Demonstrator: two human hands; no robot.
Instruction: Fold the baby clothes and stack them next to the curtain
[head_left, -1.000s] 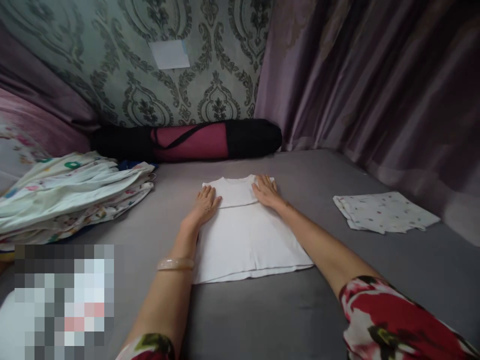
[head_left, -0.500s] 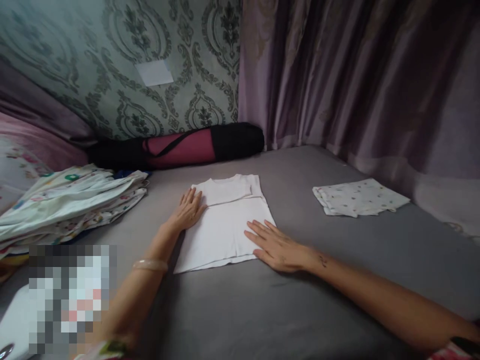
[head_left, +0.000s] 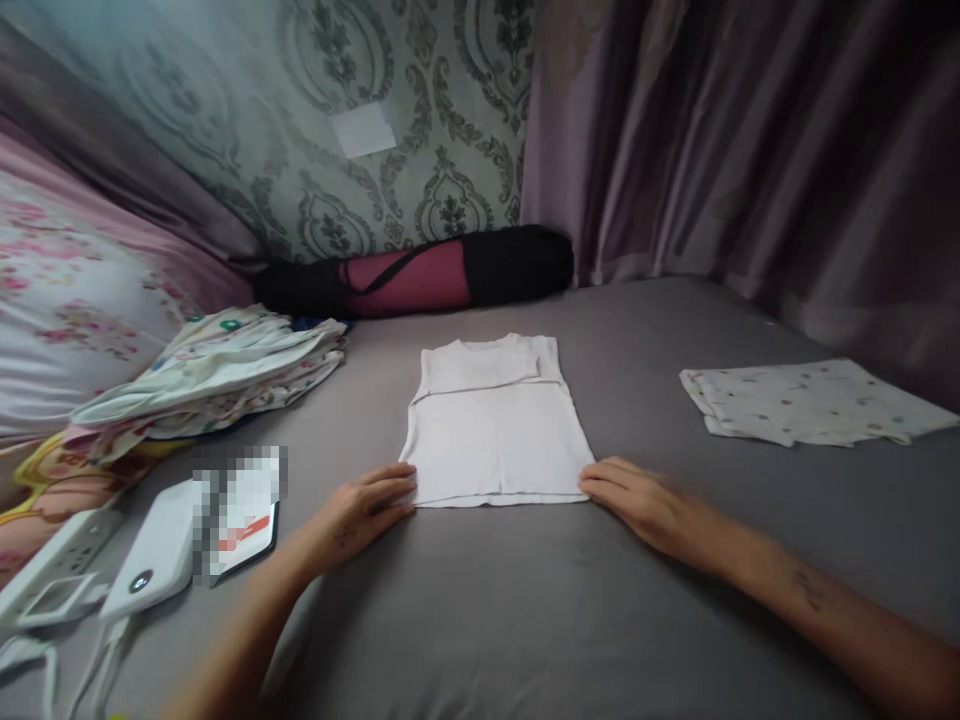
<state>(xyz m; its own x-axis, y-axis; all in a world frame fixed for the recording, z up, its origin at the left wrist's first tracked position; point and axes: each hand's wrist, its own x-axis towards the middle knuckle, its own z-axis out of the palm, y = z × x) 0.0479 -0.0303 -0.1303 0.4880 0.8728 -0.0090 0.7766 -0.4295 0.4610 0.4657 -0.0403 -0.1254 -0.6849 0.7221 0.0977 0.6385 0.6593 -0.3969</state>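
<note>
Left hand (head_left: 375, 505) and right hand (head_left: 630, 500) rest at the two near corners of a white top (head_left: 491, 440), fingers close together on each. Whether cloth is pinched between thumb and fingers, I cannot tell. Placed one at each end, the hands seem to hold the hem spread and level, the forearms coming in wide so the cloth between them lies unblocked. The top is flat on the grey bed (head_left: 480, 610), around its middle, neckline towards the far edge and hem towards the near one. A band of cloth lies across its upper part, probably sleeves turned inward to give a neater outline; it looks thin, soft and matt, slightly flared at the hem.

Near the bed's right edge, a speckled cloth (head_left: 810, 402) lies folded in a flat, uneven shape, well apart from the top, perhaps to leave working room. Over to the left, a loose heap of printed clothes (head_left: 247, 370) slumps in soft layers. Along the far edge, a long black and maroon bag (head_left: 409, 278) lies against the wall, likely out of the way. Nearer on the left sits a smooth white power bank (head_left: 157, 550), rounded at its corners, with a cable (head_left: 101, 660) plugged in
</note>
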